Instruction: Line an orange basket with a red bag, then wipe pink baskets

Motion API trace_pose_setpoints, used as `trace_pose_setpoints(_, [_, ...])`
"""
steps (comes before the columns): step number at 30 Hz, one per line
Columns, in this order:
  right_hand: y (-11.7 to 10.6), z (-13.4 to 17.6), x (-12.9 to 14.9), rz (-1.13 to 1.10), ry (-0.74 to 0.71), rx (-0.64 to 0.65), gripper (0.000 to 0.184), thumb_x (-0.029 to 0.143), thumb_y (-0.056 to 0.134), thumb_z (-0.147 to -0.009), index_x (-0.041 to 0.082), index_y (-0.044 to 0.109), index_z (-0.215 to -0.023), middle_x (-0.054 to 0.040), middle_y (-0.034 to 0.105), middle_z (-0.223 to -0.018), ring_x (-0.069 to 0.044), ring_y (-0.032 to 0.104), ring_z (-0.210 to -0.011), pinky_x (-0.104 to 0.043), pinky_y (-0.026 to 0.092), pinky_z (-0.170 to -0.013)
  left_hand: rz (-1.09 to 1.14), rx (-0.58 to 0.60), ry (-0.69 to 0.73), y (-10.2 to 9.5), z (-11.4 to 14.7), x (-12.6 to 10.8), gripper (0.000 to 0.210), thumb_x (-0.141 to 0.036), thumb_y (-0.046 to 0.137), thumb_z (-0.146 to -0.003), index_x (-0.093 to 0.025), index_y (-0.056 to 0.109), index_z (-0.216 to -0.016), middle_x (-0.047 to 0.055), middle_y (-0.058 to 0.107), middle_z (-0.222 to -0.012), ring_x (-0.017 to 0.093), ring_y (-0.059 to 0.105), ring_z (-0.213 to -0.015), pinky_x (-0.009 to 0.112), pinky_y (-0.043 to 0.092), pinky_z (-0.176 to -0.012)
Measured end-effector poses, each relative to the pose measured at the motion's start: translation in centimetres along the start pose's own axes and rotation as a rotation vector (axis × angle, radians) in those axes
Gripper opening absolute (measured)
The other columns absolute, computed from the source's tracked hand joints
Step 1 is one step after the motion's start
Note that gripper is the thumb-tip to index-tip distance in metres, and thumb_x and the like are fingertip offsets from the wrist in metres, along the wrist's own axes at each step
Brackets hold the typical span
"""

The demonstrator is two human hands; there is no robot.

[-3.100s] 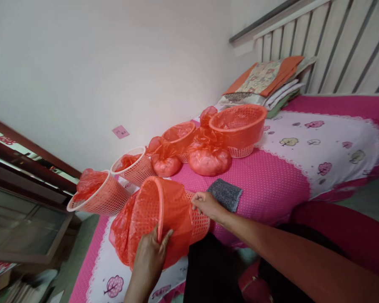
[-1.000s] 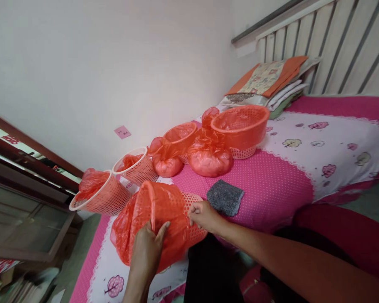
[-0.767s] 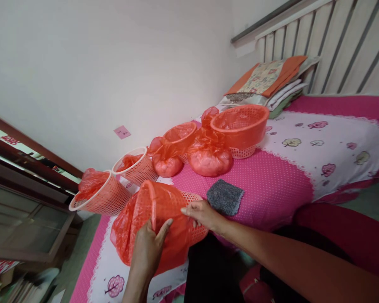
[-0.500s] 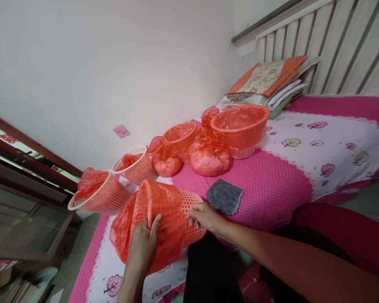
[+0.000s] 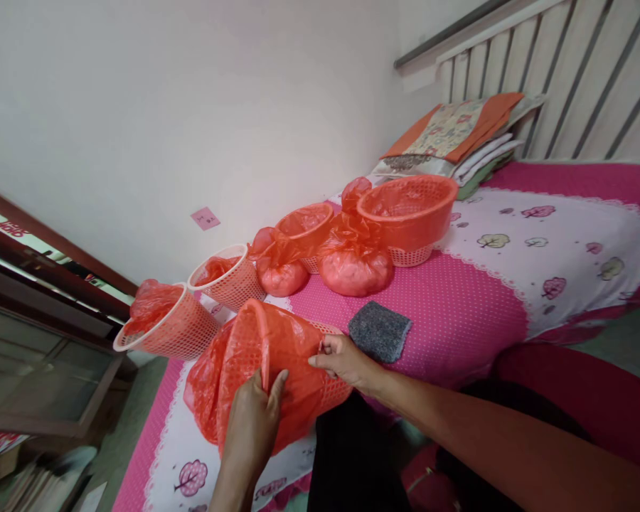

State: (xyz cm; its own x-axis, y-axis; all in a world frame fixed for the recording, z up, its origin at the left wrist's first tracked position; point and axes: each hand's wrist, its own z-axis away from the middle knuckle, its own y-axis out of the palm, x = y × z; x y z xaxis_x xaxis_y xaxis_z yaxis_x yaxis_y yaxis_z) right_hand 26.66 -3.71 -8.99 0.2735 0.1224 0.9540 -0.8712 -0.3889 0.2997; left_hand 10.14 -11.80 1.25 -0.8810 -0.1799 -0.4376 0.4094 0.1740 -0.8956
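Observation:
A pink mesh wastebasket (image 5: 337,390) lies tilted on its side near the bed's front edge, its mouth toward the left. A red plastic bag (image 5: 296,355) is folded over its rim and covers much of the outside, with loose plastic bulging at the mouth. My left hand (image 5: 253,416) is closed on the bag-covered rim, thumb on the outside. Near the basket's base, my right hand (image 5: 346,361) pinches the lower edge of the bag between thumb and fingers. A folded dark grey cloth (image 5: 378,331) lies just beyond my right hand.
Behind stand other bag-lined baskets, including a left basket (image 5: 189,331), a second basket (image 5: 240,284) and a far-right basket (image 5: 410,257). Two knotted, filled red bags, one small (image 5: 282,277) and one larger (image 5: 355,270), sit among them. Folded bedding (image 5: 453,135) lies by the headboard.
The bag's edge has been drawn farther down the basket toward its base, covering more mesh. My right hand now pinches that edge; my left hand has shifted slightly right along the rim.

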Motion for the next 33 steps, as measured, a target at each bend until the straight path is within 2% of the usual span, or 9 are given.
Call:
trace_pose_setpoints(6, [-1.6, -0.8, -0.2, 0.080, 0.029, -0.174, 0.010, 0.020, 0.063, -0.074, 0.021, 0.056, -0.067, 0.0084, 0.047, -0.054, -0.008, 0.038, -0.049, -0.023, 0.028, -0.051, -0.002, 0.005, -0.001, -0.4, -0.4, 0.1, 0.040, -0.066, 0.047, -0.084, -0.027, 0.049, -0.075, 0.011, 0.068, -0.069, 0.032, 0.068, -0.069, 0.038, 0.046, -0.063])
trace_pose_setpoints(11, [-1.6, -0.4, 0.5, -0.126, 0.020, 0.020, 0.024, 0.039, 0.064, -0.083, 0.021, 0.054, -0.070, 0.0061, 0.052, -0.059, -0.008, 0.043, -0.049, -0.023, 0.031, -0.050, 0.014, 0.027, -0.002, -0.4, -0.4, 0.3, 0.043, -0.067, 0.048, -0.085, -0.025, 0.052, -0.077, 0.010, 0.067, -0.068, 0.031, 0.068, -0.067, 0.037, 0.045, -0.061])
trace_pose_setpoints(13, [-1.4, -0.4, 0.6, -0.099, 0.026, 0.031, 0.023, 0.039, 0.068, -0.080, 0.021, 0.056, -0.073, 0.0077, 0.050, -0.056, -0.008, 0.040, -0.047, -0.023, 0.029, -0.049, 0.017, 0.037, 0.008, -0.3, -0.4, 0.5, 0.043, -0.066, 0.048, -0.085, -0.024, 0.053, -0.077, 0.010, 0.068, -0.069, 0.030, 0.067, -0.066, 0.037, 0.045, -0.063])
trace_pose_setpoints(17, [-1.6, -0.8, 0.6, 0.030, 0.026, -0.164, 0.016, 0.026, 0.067, -0.078, 0.021, 0.054, -0.068, 0.0107, 0.041, -0.049, -0.007, 0.034, -0.046, -0.022, 0.027, -0.048, 0.016, 0.032, 0.015, -0.3, -0.5, 0.5, 0.041, -0.064, 0.050, -0.084, -0.024, 0.055, -0.076, 0.011, 0.070, -0.071, 0.029, 0.067, -0.068, 0.038, 0.046, -0.065])
trace_pose_setpoints(19, [-2.0, -0.8, 0.8, 0.033, 0.030, -0.194, 0.021, 0.029, 0.064, -0.081, 0.021, 0.052, -0.066, 0.0097, 0.042, -0.050, -0.007, 0.036, -0.047, -0.022, 0.028, -0.048, 0.028, 0.015, 0.015, -0.3, -0.6, 0.5, 0.041, -0.063, 0.052, -0.082, -0.024, 0.056, -0.076, 0.012, 0.071, -0.074, 0.030, 0.068, -0.069, 0.039, 0.047, -0.067])
trace_pose_setpoints(24, [-2.0, -0.4, 0.6, -0.041, 0.062, 0.021, 0.036, 0.049, 0.069, -0.083, 0.022, 0.051, -0.068, 0.0080, 0.047, -0.054, -0.007, 0.038, -0.046, -0.023, 0.028, -0.047, 0.032, 0.020, 0.006, -0.3, -0.6, 0.4, 0.041, -0.064, 0.051, -0.082, -0.023, 0.057, -0.076, 0.013, 0.072, -0.074, 0.030, 0.068, -0.069, 0.040, 0.047, -0.068])
trace_pose_setpoints(27, [-1.5, -0.5, -0.2, -0.028, 0.117, 0.129, 0.034, 0.044, 0.079, -0.075, 0.022, 0.053, -0.071, 0.0102, 0.045, -0.049, -0.006, 0.033, -0.042, -0.023, 0.022, -0.044, 0.035, 0.027, 0.005, -0.3, -0.7, 0.6, 0.041, -0.063, 0.051, -0.081, -0.023, 0.058, -0.077, 0.014, 0.073, -0.076, 0.031, 0.069, -0.072, 0.041, 0.048, -0.071])
trace_pose_setpoints(30, [-1.6, -0.8, -0.8, 0.003, 0.133, 0.040, 0.032, 0.037, 0.078, -0.075, 0.023, 0.051, -0.068, 0.0117, 0.040, -0.045, -0.006, 0.031, -0.041, -0.023, 0.021, -0.044, 0.038, 0.030, 0.006, -0.4, -0.8, 0.7, 0.042, -0.064, 0.051, -0.080, -0.023, 0.058, -0.077, 0.014, 0.073, -0.077, 0.032, 0.069, -0.072, 0.041, 0.048, -0.070])
trace_pose_setpoints(33, [-2.1, -0.7, -0.3, -0.053, 0.112, -0.019, 0.034, 0.044, 0.071, -0.083, 0.022, 0.050, -0.068, 0.0101, 0.041, -0.049, -0.006, 0.032, -0.043, -0.023, 0.025, -0.045, 0.022, 0.019, 0.004, -0.4, -0.8, 0.7, 0.041, -0.063, 0.051, -0.080, -0.024, 0.056, -0.074, 0.014, 0.072, -0.073, 0.031, 0.068, -0.069, 0.041, 0.048, -0.068])
